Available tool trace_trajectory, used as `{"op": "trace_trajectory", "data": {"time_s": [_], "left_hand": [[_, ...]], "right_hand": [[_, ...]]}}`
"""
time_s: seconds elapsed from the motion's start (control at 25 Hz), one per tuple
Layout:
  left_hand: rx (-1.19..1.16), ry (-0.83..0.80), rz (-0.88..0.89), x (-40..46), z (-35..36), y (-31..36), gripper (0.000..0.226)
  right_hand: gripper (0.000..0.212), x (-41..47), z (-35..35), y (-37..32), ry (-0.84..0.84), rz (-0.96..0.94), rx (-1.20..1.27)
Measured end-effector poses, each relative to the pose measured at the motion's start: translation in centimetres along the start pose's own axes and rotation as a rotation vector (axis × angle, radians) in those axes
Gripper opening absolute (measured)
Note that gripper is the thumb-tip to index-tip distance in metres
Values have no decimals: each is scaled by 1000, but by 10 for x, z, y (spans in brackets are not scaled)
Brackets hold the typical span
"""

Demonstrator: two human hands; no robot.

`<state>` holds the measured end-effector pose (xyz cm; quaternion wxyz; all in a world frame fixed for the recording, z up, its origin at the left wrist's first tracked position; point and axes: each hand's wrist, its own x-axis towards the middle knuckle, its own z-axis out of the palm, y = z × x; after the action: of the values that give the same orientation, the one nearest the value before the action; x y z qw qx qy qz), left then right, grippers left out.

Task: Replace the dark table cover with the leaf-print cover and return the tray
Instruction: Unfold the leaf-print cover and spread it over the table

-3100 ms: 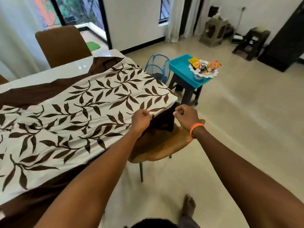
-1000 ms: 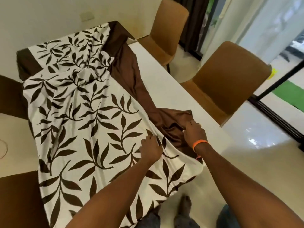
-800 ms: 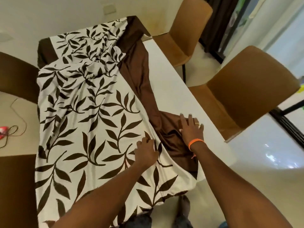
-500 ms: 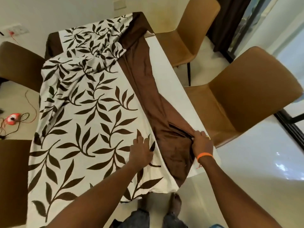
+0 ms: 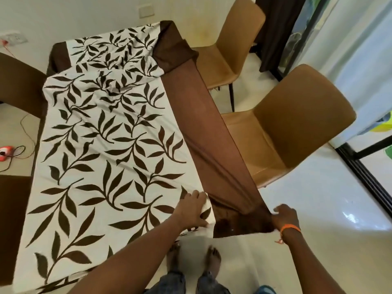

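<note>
Leaf cover [image 5: 101,158] spread over most of the worktop, filling left and centre of the frame, white with dark brown leaf sprays. Flat and fairly smooth in the lower half; bunched and wrinkled toward the top centre, where a fold lies doubled over itself. Brown band [image 5: 212,145] along the cover's right edge, running from the top centre down to the lower right, draped over the worktop's right side and pulled taut into creases near the bottom. Another strip of the same brown showing at the upper left corner.

Left hand [image 5: 192,211] at lower centre, palm down on the leaf cover near its lower right corner, fingers fairly straight and pressing the cloth against the worktop. Right hand [image 5: 285,217] at lower right, beyond the worktop's corner, fingers curled round a gathered end of the brown band, gripping it and drawing it outward. Orange wristband [image 5: 290,227] on the right wrist.

Two tan chairs on the right: near chair [image 5: 297,132] at centre right, just beside the draped band; far chair [image 5: 231,49] at the top, seat tucked against the worktop's side. Brown chair back [image 5: 19,85] at the left edge. Orange-and-white object [image 5: 5,152] with a cable on the floor at far left. Bare feet [image 5: 193,259] on the pale floor at bottom centre. No tray within view.
</note>
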<state>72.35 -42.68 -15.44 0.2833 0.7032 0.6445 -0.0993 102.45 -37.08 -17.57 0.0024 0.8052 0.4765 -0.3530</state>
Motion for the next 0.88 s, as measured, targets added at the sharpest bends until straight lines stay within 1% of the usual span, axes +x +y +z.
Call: {"op": "trace_trajectory", "data": {"time_s": [0.04,0.08,0.16,0.2,0.24,0.28,0.32,0.36,0.4,0.44,0.48,0.56,0.64,0.72,0.8,0.88], "left_hand": [[-3,-17,29,0,1,2,82],[-20,-28,53,0,1,4,79],[-140,-4,69,-4,0,5,65],[-219,45,50,-6,0,4,56],[-227,123,8,-9,2,2,50],[-142,225,-49,-10,2,-3,52],[-23,272,-131,-14,3,-9,63],[57,249,-214,-18,3,-15,79],[84,179,-279,-20,4,-22,94],[76,105,-317,-24,6,-27,103],[80,69,-320,-26,7,-29,107],[146,62,-273,-28,12,-22,111],[165,51,-201,-30,19,-13,117],[174,40,-129,-31,25,-11,120],[129,97,-75,-32,26,-16,110],[42,241,-73,-33,20,-21,90]], "right_hand": [[21,0,0,-9,72,-35,86],[31,0,2,-22,113,-115,149],[42,-8,13,-55,90,-295,183],[47,-12,20,-70,56,-343,116],[46,-15,29,-77,42,-369,24],[39,-17,34,-81,75,-360,-28],[25,-16,37,-80,129,-347,-4],[10,-17,36,-77,170,-323,52],[8,-14,34,-72,197,-306,84],[13,-12,33,-66,208,-300,71],[15,-10,31,-61,221,-313,26],[15,-12,28,-50,225,-331,-17],[17,-15,25,-37,216,-308,33],[17,-12,18,-20,162,-272,65],[15,-9,12,-9,70,-231,83],[6,-9,5,-11,52,-175,143]]}}
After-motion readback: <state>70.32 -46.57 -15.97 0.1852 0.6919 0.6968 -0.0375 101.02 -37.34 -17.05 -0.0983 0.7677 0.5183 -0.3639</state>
